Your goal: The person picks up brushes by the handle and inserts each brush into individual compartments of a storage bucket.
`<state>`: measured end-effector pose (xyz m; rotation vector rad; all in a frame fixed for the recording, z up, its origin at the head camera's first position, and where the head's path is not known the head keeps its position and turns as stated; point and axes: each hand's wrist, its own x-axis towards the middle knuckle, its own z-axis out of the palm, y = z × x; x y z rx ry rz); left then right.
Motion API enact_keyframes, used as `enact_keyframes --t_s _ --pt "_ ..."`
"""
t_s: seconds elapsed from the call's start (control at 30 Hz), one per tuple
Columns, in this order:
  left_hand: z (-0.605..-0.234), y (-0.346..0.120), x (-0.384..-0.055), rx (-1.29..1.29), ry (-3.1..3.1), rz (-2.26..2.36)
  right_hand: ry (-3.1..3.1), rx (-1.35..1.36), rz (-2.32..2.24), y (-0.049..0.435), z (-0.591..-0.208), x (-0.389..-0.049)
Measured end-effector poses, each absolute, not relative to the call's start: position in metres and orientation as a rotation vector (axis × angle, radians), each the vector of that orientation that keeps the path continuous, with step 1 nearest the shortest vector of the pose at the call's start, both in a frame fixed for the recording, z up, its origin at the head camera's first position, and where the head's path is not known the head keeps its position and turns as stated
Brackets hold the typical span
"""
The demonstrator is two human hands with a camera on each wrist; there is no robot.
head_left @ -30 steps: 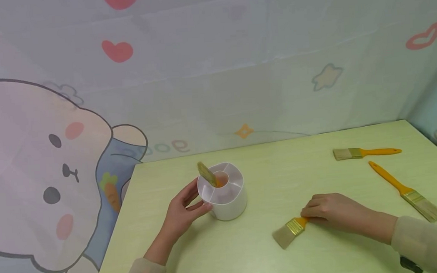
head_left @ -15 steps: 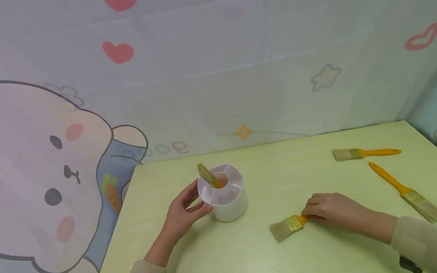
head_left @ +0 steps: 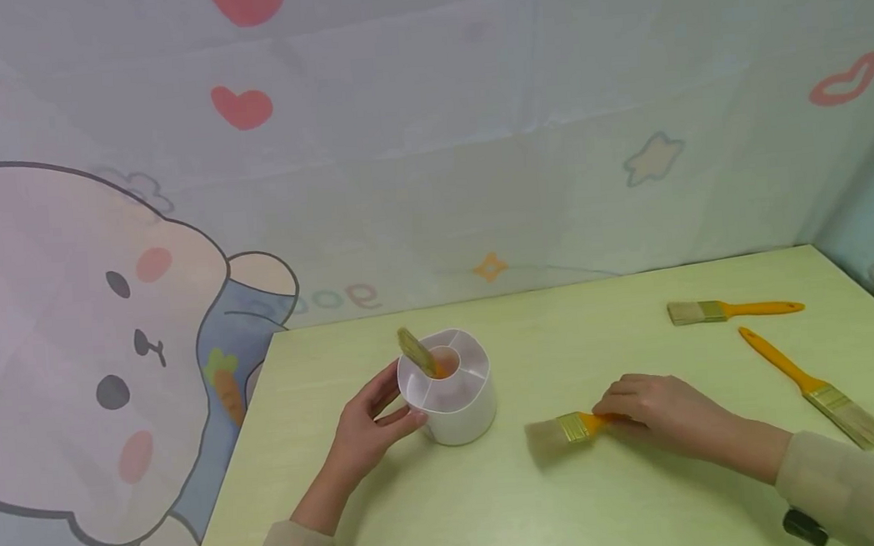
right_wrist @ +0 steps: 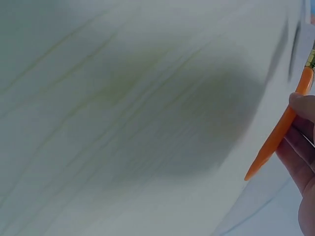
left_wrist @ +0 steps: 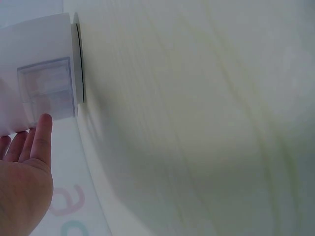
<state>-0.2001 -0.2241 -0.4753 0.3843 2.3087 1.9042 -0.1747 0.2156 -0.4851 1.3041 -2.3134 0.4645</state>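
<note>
A white round divided organizer (head_left: pixel 461 422) stands on the table, with a round compartment in its middle. One paintbrush (head_left: pixel 417 352) leans in that middle compartment, bristles up and tipped left. My left hand (head_left: pixel 367 427) holds the organizer's left side, thumb in front and fingers behind. In the left wrist view, a fingertip lies by a clear panel (left_wrist: pixel 47 91) on its wall. My right hand (head_left: pixel 659 414) pinches the orange handle (right_wrist: pixel 280 130) of a second paintbrush (head_left: pixel 559 432) between thumb and fingers. This brush's bristles point left toward the organizer, low over the table.
Two more orange-handled paintbrushes are at the right: one paintbrush (head_left: pixel 732 310) near the back, another paintbrush (head_left: pixel 820 387) slanting below it. The pale yellow-green table (head_left: pixel 437 515) ends at a printed cloth backdrop (head_left: pixel 431 181).
The right hand has shifted slightly left and away from the viewer, and the brush it grips has swung so its bristles point more squarely left. The left hand stays on the organizer.
</note>
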Motion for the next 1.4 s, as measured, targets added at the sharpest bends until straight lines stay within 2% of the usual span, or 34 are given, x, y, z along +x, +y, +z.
enact_keyframes --t_s 0.73,1.4 --pt "-0.476 -0.225 -0.201 0.401 2.307 1.920 -2.283 1.183 0.816 0.176 -0.445 -0.185" --pt "-0.478 -0.224 -0.201 0.424 2.291 1.931 -2.264 1.021 1.548 0.115 -0.419 -0.191"
